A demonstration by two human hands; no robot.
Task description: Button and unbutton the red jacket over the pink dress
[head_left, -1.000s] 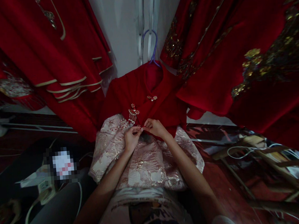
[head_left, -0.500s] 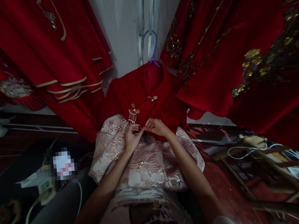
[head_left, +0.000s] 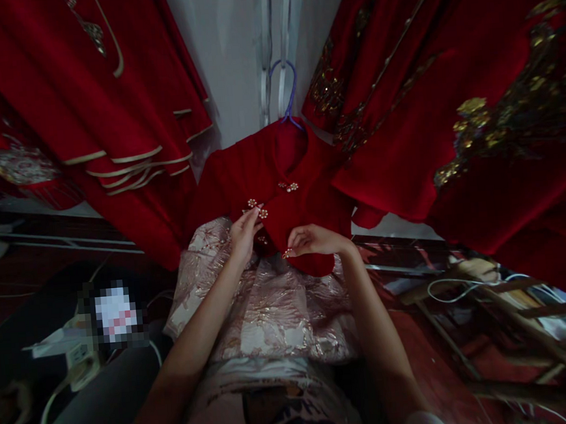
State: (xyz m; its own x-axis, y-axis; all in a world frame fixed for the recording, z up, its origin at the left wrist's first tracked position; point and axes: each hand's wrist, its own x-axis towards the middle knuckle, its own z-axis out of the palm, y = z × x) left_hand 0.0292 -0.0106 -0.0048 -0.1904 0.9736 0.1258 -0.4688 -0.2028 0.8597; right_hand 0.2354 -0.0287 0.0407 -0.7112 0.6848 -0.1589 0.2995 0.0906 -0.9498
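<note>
A small red garment (head_left: 280, 173) hangs on a purple hanger (head_left: 287, 84) straight ahead, over a pale pink and gold brocade skirt (head_left: 271, 304). My left hand (head_left: 243, 233) reaches up to the beaded tassel ornament (head_left: 254, 208) on the red front, fingers closed around its lower part. My right hand (head_left: 314, 240) sits lower right, fingers pinched on the hem of the red garment. A second pearl clasp (head_left: 289, 187) shows near the collar.
Long red robes with gold trim (head_left: 107, 88) hang at the left, and red robes with gold embroidery (head_left: 475, 105) at the right. White cables and boxes (head_left: 74, 359) lie on the dark floor at the left. A wooden frame with a white cord (head_left: 490, 294) stands at the right.
My hands, pinched together at the front closure, have separated. The left rose to the tassel ornament and covers most of it. The right moved down and right onto the hem.
</note>
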